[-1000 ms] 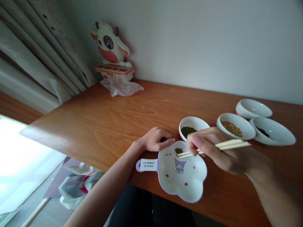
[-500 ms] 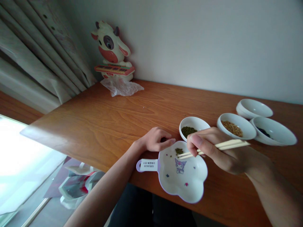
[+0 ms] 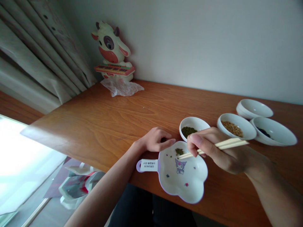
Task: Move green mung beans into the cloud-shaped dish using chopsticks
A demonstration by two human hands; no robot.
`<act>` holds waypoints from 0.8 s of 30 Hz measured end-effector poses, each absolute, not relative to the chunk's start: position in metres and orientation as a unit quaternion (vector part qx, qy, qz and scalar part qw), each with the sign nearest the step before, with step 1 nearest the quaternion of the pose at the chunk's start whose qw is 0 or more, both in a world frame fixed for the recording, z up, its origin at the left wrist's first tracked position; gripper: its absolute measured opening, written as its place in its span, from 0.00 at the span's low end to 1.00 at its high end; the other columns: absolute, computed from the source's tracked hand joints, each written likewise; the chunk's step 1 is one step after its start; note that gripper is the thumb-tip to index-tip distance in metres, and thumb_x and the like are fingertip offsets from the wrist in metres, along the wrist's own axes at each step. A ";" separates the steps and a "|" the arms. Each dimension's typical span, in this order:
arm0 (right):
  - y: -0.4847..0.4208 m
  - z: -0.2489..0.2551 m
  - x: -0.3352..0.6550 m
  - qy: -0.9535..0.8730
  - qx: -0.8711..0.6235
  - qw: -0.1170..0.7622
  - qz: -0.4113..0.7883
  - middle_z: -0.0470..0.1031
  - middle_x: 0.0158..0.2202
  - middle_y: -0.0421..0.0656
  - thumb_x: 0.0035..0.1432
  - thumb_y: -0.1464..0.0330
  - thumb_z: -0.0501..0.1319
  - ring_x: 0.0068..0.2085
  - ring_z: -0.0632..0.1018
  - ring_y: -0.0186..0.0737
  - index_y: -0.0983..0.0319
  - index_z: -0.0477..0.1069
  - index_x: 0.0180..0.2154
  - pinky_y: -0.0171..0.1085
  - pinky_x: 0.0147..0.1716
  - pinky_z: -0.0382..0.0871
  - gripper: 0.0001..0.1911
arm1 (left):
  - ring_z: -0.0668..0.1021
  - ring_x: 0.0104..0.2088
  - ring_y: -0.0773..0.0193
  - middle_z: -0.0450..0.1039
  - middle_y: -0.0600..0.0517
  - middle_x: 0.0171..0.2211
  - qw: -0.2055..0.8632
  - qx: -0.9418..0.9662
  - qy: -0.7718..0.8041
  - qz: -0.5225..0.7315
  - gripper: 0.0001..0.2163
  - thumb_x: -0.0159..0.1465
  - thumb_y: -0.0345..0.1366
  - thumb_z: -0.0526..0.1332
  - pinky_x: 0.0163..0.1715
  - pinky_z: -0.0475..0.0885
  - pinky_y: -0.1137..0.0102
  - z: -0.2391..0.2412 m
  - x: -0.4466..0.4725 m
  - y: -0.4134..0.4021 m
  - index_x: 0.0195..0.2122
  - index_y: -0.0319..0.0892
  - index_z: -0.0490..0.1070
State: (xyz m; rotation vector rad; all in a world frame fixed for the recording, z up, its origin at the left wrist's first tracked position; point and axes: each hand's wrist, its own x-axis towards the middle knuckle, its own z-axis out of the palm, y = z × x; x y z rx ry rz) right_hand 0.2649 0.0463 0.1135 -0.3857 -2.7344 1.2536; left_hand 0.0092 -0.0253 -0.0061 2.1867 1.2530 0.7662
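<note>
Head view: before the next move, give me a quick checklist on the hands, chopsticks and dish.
1. Chopsticks held in the right hand: ok.
2. Chopstick tips inside the dish, close to the green beans: ok.
3. Bean gripped between the tips: cannot tell; too small to make out.
4. Left hand at the dish's rim: ok.
5. Dish well back from the table edge: not ok; its near rim sits close to it.
6. Clear view of the nearest bowl: not ok; the right hand hides part of it.
</note>
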 end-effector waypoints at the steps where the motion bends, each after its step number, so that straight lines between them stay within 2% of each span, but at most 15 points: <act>1: 0.047 0.114 0.265 -0.901 -0.127 0.054 0.411 0.68 0.25 0.37 0.82 0.57 0.48 0.26 0.67 0.34 0.59 0.68 0.30 0.39 0.29 0.61 0.26 | 0.73 0.26 0.69 0.77 0.51 0.28 0.251 0.804 0.460 0.282 0.23 0.78 0.46 0.54 0.29 0.64 0.70 -0.006 0.009 -0.025 0.29 0.39 0.75; 18: 0.045 0.112 0.264 -0.900 -0.138 0.040 0.411 0.67 0.27 0.37 0.82 0.57 0.47 0.28 0.68 0.34 0.59 0.67 0.30 0.38 0.31 0.62 0.26 | 0.72 0.26 0.69 0.76 0.51 0.27 0.244 0.805 0.460 0.283 0.24 0.78 0.46 0.53 0.29 0.64 0.70 -0.005 0.010 -0.025 0.28 0.39 0.74; 24: 0.044 0.115 0.265 -0.901 -0.133 0.058 0.409 0.70 0.26 0.38 0.82 0.54 0.46 0.28 0.70 0.35 0.59 0.67 0.29 0.39 0.32 0.63 0.29 | 0.73 0.26 0.69 0.77 0.51 0.28 0.251 0.804 0.461 0.279 0.23 0.78 0.46 0.53 0.30 0.64 0.70 -0.004 0.010 -0.025 0.29 0.39 0.74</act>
